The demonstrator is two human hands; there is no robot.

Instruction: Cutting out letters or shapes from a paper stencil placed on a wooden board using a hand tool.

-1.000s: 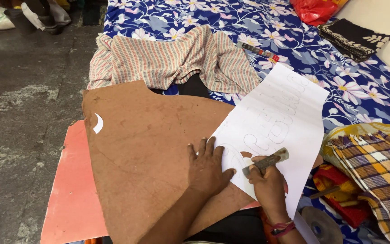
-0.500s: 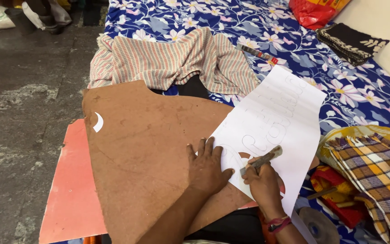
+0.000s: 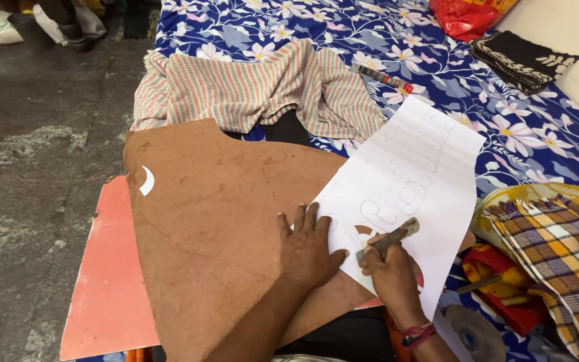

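In the head view, the left hand (image 3: 308, 249) lies flat, its grip spread apart with fingers splayed, pressing on the lower left edge of a white paper sheet (image 3: 413, 181) where that sheet overlaps a large brown board (image 3: 216, 228). The board looks like stiff, matte leather or pressed card, rough in texture, with a curved notch at its top edge; a small white crescent scrap (image 3: 147, 181) lies on it well to the left of the left hand. The paper is thin and smooth, bears faint curly outlines, and stretches up and to the right from both hands. The right hand (image 3: 391, 275), just beside the left and touching the paper, has its grip clamped around a short tool with a worn wooden handle (image 3: 389, 239); the handle slants up to the right and the working tip, down at the paper, is too small to make out. A red thread band (image 3: 418, 333) circles the right wrist. Under the brown board, left of the hands, a flat salmon-red sheet (image 3: 105, 281) juts out over the grey concrete floor (image 3: 35, 134). Beyond the hands a striped, crumpled garment (image 3: 249, 90) lies on a blue floral bedcloth (image 3: 343, 27). To the right of the right hand sit folded checked cloths (image 3: 557, 248) in yellow, brown and white, red fabric (image 3: 497, 268) below them, and a round disc (image 3: 476, 330) near the wrist. Far up right are a red plastic bag (image 3: 467, 15) and a dark folded cloth (image 3: 521, 60).
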